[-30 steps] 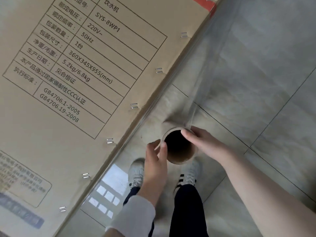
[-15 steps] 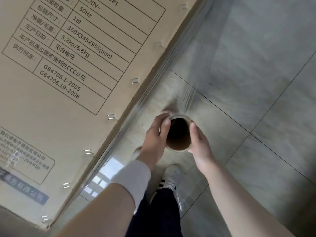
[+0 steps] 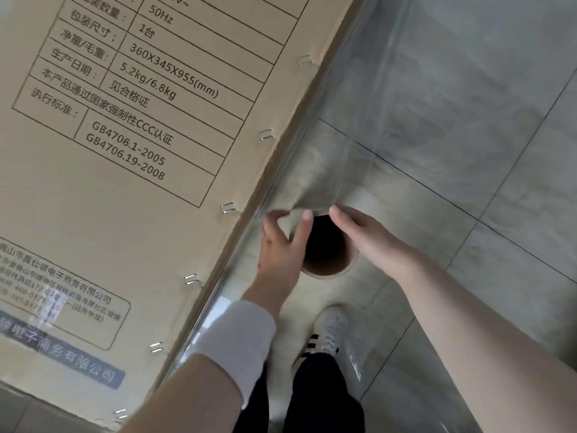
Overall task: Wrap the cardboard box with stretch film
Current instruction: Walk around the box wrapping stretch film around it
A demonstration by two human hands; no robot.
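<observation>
Head view, steeply downward, close above both hands [image 3: 327, 245].

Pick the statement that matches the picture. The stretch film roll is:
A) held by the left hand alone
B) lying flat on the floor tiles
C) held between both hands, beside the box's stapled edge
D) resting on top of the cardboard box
C: the left hand and the right hand each hold one side of the stretch film roll, its open core facing the camera, next to the row of staples on the cardboard box.
</observation>
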